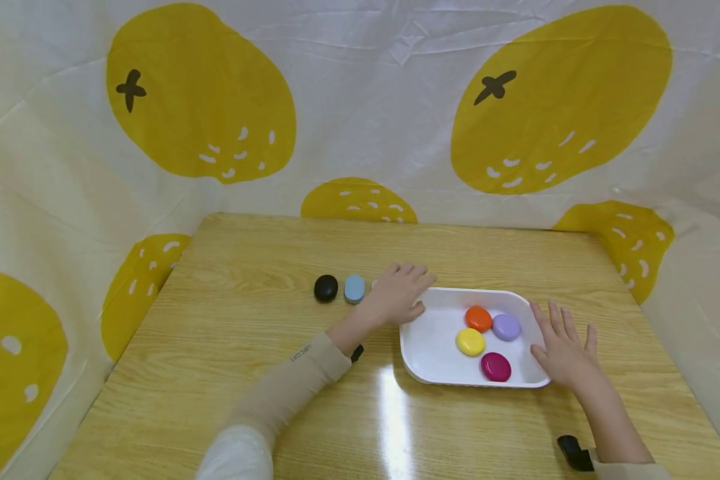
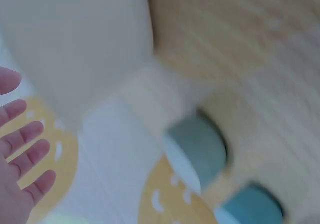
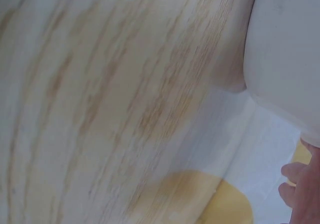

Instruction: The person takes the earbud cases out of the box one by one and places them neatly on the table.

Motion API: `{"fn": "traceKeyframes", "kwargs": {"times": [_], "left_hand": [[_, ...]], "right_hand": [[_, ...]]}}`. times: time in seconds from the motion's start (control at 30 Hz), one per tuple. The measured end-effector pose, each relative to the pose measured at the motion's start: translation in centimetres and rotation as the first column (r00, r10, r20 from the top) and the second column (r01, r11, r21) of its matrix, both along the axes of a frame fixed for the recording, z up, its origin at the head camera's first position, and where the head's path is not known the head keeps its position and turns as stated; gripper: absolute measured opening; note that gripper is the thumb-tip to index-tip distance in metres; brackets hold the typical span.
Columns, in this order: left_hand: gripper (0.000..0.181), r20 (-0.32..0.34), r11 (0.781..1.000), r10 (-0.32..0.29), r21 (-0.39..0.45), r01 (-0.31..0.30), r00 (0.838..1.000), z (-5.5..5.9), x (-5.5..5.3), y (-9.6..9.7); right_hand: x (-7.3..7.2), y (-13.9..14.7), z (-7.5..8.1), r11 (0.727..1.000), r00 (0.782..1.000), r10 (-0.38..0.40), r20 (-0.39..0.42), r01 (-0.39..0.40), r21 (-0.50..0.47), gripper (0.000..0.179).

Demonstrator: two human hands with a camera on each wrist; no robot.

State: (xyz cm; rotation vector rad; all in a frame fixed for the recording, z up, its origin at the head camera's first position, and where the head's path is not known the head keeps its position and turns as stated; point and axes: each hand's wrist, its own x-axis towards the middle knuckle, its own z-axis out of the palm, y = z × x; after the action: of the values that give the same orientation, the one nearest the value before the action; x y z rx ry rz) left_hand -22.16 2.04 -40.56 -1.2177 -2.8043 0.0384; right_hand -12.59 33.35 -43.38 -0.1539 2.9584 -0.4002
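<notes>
A white tray (image 1: pixel 420 360) holds an orange disc (image 1: pixel 478 319), a lavender disc (image 1: pixel 507 327), a yellow disc (image 1: pixel 471 342) and a magenta disc (image 1: pixel 495 367), all smooth and rounded. My left hand (image 1: pixel 394 293) is at the tray's left rim, palm down, with its fingers extended; they show apart in the left wrist view. At the right rim, my right hand (image 1: pixel 567 350) has its fingers spread, with the thumb beside the tray wall. The tray's outer side (image 3: pixel 285 48) fills a corner of the right wrist view, where only part of that hand shows.
Left of the tray, a black rounded piece (image 1: pixel 326 289) and a light blue piece (image 1: pixel 354 289) lie on the wooden table (image 1: pixel 246 267). A grey-green piece (image 2: pixel 197 146) stands near the tray, mostly hidden by my left hand in the head view. A lemon-patterned curtain (image 1: pixel 360 120) hangs behind.
</notes>
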Motion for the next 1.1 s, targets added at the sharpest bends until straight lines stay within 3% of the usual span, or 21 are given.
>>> {"fn": "traceKeyframes", "kwargs": {"times": [0.17,0.33,0.5,0.63,0.87,1.1], "left_hand": [[0.053,-0.068,0.985,-0.159,-0.078,0.154,0.985,-1.6,1.6,3.9],[0.051,-0.138,0.964,-0.248,-0.134,0.23,0.959,-3.0,2.8,6.5],[0.054,-0.111,0.945,-0.309,-0.149,0.291,0.945,-4.0,3.5,8.0],[0.055,-0.064,0.929,-0.336,-0.186,0.319,0.94,-4.5,3.7,8.7],[0.052,-0.053,0.91,-0.353,-0.252,0.329,0.934,-5.3,3.6,9.6],[0.046,-0.006,0.899,-0.331,-0.304,0.314,0.944,-5.5,3.7,9.9]], "right_hand": [[-0.1,0.2,-0.1,1.0,1.0,0.002,-0.01,-0.002,0.004,0.079],[-0.1,0.3,-0.3,1.0,1.0,-0.001,-0.013,0.001,0.004,0.08],[-0.1,0.2,-0.2,1.0,1.0,-0.001,-0.018,0.001,0.004,0.079],[0.0,0.2,-0.2,1.0,1.0,-0.003,-0.019,0.003,0.0,0.079],[-0.1,0.2,-0.3,1.0,1.0,-0.003,-0.023,0.003,-0.01,0.078],[0.0,0.1,-0.3,1.0,1.0,-0.007,0.0,0.007,-0.013,0.079]]}}
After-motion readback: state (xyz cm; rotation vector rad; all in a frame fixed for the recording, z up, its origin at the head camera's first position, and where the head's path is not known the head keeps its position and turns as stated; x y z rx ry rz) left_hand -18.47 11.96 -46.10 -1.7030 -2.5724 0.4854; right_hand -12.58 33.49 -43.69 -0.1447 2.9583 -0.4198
